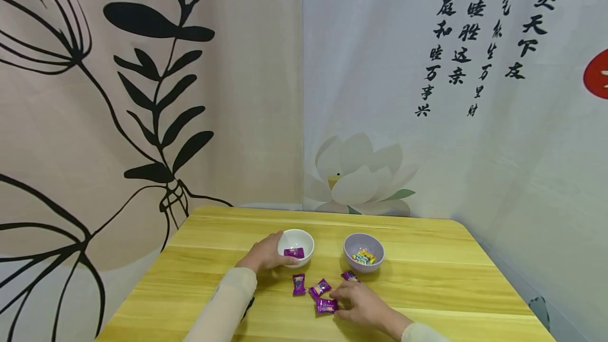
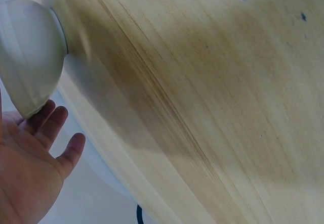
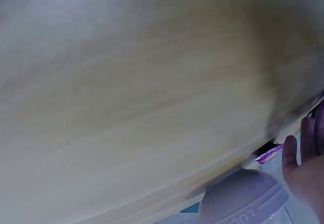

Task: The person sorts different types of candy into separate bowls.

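My left hand (image 1: 265,255) grips the left side of a white bowl (image 1: 297,239), thumb at its front. One purple-wrapped candy (image 1: 294,253) lies inside. In the left wrist view, fingertips touch the lower part of the bowl (image 2: 33,52). My right hand (image 1: 360,304) is low over the table, fingertips right at a purple candy (image 1: 325,306). Around it lie more purple candies: one touching that candy (image 1: 320,288), one farther left (image 1: 298,284), and one beyond the fingers (image 1: 349,276). The right wrist view shows the fingers (image 3: 290,155) extended and apart.
A lavender bowl (image 1: 363,239) with several yellow and blue-wrapped candies (image 1: 364,257) stands behind the right hand. The wooden table (image 1: 427,257) ends at a printed cloth backdrop (image 1: 256,120). A dark object (image 1: 248,307) shows partly behind the left sleeve.
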Motion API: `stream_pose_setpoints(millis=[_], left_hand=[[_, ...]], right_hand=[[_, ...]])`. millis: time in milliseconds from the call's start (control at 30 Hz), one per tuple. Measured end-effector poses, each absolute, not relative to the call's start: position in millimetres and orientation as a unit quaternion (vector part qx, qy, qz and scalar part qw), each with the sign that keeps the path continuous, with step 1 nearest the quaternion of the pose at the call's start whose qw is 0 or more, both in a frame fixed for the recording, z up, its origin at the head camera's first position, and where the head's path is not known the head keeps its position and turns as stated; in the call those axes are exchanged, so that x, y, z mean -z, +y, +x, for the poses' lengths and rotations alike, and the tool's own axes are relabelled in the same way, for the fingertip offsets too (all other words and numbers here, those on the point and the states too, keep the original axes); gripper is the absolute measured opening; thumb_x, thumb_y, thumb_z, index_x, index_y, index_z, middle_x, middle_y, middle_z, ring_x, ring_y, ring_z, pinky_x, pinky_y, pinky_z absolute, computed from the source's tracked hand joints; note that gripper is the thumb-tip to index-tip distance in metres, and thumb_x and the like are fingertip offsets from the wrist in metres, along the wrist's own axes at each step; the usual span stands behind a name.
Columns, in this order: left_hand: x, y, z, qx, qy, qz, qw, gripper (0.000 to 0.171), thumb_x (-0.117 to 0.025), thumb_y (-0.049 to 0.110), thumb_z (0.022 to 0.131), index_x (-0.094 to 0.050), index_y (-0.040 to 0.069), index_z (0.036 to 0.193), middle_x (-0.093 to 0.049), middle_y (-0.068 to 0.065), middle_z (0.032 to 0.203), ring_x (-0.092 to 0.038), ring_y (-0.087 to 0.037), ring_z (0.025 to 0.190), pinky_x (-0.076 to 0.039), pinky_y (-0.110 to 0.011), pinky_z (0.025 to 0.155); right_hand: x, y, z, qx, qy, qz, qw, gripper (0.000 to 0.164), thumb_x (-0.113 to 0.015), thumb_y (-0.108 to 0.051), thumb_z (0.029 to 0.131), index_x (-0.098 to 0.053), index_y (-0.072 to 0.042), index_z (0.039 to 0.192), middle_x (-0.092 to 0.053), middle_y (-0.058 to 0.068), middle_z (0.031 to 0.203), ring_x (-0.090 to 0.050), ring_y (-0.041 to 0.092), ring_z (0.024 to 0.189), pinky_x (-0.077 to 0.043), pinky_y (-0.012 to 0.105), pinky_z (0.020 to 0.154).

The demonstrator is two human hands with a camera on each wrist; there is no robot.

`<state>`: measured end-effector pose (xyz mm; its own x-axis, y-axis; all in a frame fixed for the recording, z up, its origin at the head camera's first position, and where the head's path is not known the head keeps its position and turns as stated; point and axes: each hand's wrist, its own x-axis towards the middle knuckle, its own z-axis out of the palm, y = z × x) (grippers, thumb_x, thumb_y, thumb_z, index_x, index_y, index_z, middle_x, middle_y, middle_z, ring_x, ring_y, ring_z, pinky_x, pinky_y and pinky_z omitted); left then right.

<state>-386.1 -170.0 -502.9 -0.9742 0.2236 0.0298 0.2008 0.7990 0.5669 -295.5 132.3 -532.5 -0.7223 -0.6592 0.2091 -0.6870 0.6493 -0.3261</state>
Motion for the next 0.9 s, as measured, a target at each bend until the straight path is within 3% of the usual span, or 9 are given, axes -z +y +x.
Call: stream_pose_setpoints(millis=[233, 767, 900], left_hand=[[501.0, -169.7, -383.9, -0.304, 0.946, 0.108, 0.022, 0.110, -0.084, 0.059, 0.069, -0.037, 0.005, 0.151, -0.053, -0.018, 0.137, -0.055, -0.038, 0.118, -0.045, -0.058, 0.099], [500.2, -168.9, -382.8, -0.307, 0.946, 0.102, 0.025, 0.109, -0.084, 0.059, 0.069, -0.037, 0.006, 0.152, -0.054, -0.017, 0.135, -0.056, -0.037, 0.117, -0.045, -0.057, 0.098], [501.6, -169.0, -383.4, -0.310, 0.945, 0.106, 0.023, 0.108, -0.084, 0.059, 0.069, -0.038, 0.007, 0.151, -0.055, -0.016, 0.134, -0.056, -0.037, 0.116, -0.045, -0.058, 0.098]], right_hand=[[535.8, 130.8, -295.4, -0.176, -0.911, 0.370, 0.046, 0.043, -0.078, -0.041, 0.082, -0.073, -0.013, 0.115, -0.065, -0.006, 0.108, -0.060, 0.013, 0.101, -0.050, 0.038, 0.092], [539.7, 126.9, -296.0, -0.158, -0.910, 0.375, 0.074, 0.032, -0.080, -0.039, 0.080, -0.075, -0.020, 0.106, -0.065, -0.013, 0.102, -0.060, 0.009, 0.096, -0.050, 0.036, 0.090], [538.6, 124.8, -296.4, -0.174, -0.909, 0.371, 0.076, 0.028, -0.080, -0.036, 0.080, -0.075, -0.021, 0.102, -0.064, -0.018, 0.094, -0.058, 0.004, 0.088, -0.049, 0.032, 0.085]])
